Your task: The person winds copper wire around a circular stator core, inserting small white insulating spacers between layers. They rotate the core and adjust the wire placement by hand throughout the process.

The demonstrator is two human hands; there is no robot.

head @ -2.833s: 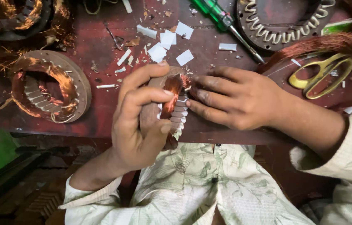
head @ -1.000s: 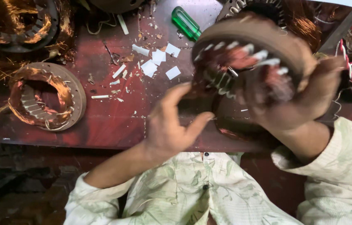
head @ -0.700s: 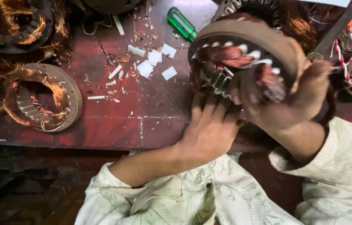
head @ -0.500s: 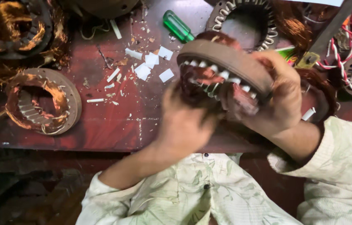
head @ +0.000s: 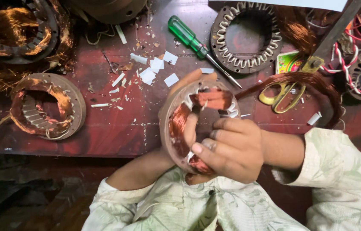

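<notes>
Head view | stator (head: 180,124) lowered from face height to just above worktop (head: 116,128) | left hand (head: 191,128) grips it from behind, right hand (head: 231,149) clenches front winding | near the stator: scissors (head: 281,96)

Left hand (head: 187,128) mostly behind stator (head: 170,122)

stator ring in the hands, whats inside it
Inside the stator ring sit shiny copper windings with white slot paper; left hand fingers reach up through the bore. The right hand covers the lower right part, so the windings there are hidden.
</notes>
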